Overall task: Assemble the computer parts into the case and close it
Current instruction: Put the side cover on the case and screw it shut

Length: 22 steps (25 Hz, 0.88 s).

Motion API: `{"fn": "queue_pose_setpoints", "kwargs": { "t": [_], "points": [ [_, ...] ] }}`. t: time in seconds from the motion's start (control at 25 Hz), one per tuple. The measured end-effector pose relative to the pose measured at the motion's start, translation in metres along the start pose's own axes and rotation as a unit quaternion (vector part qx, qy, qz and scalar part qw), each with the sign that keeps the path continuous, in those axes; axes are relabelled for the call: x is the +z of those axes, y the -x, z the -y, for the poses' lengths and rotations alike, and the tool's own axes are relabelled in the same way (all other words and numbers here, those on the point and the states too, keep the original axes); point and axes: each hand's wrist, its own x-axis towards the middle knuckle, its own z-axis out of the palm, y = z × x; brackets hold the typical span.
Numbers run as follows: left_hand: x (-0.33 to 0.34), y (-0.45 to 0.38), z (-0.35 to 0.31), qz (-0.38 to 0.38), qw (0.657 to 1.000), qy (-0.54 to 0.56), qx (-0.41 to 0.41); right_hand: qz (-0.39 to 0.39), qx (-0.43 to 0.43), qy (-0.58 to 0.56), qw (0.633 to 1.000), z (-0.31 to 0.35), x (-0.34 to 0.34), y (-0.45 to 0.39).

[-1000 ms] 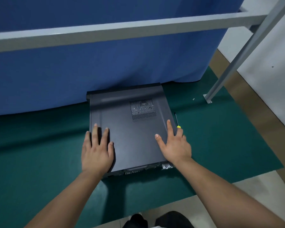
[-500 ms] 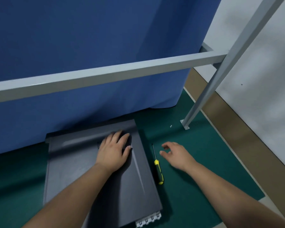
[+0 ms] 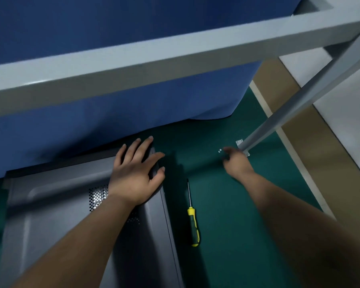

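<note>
Outward from the fingers (image 3: 139, 143) of the left hand (image 3: 133, 173): they lie spread and fairly straight, pressing flat on the far right corner of the side panel (image 3: 56, 217), thumb hooked over its right edge. The right hand (image 3: 236, 162) reaches well to the right, its fingers loosely curled toward two tiny screws (image 3: 220, 150) lying just beside the foot of a grey metal leg (image 3: 299, 102) — whether the tips are already touching them I cannot tell; they appear to hold nothing yet.

The computer case (image 3: 166, 235) lies on its side on the green surface (image 3: 227, 215), its far end against the blue curtain (image 3: 112, 38), the panel seated on top. It is thin pressed sheet steel, matte dark grey, with a shallow embossed rib and a perforated vent patch (image 3: 97, 197). I judge the case heavy and stiff as a whole, while the panel alone would flex and slide; a flat palm near the edge, as now, looks the right way to keep it from shifting.

The screws are small, bright and probably slippery — a fingertip pinch suits them, and they would roll easily on the mat. Between case and right hand lies a screwdriver (image 3: 192, 221), slim steel shaft, yellow-and-black handle that looks rubbery, best taken by the handle.
</note>
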Motion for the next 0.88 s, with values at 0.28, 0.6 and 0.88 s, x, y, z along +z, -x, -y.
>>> {"fn": "queue_pose_setpoints", "kwargs": {
  "t": [0.28,0.6,0.88],
  "points": [
    [0.006,0.002,-0.001,-0.030,1.000,-0.003,0.003,-0.040,-0.012,0.045,0.998,0.000,0.012,-0.039],
    [0.004,0.002,-0.004,-0.029,1.000,-0.004,0.002,-0.078,-0.008,0.077,0.994,-0.006,0.022,-0.040],
    [0.004,0.000,-0.001,-0.017,1.000,0.020,-0.001,-0.096,0.048,0.065,0.992,-0.013,0.030,0.006]
  ]
}}
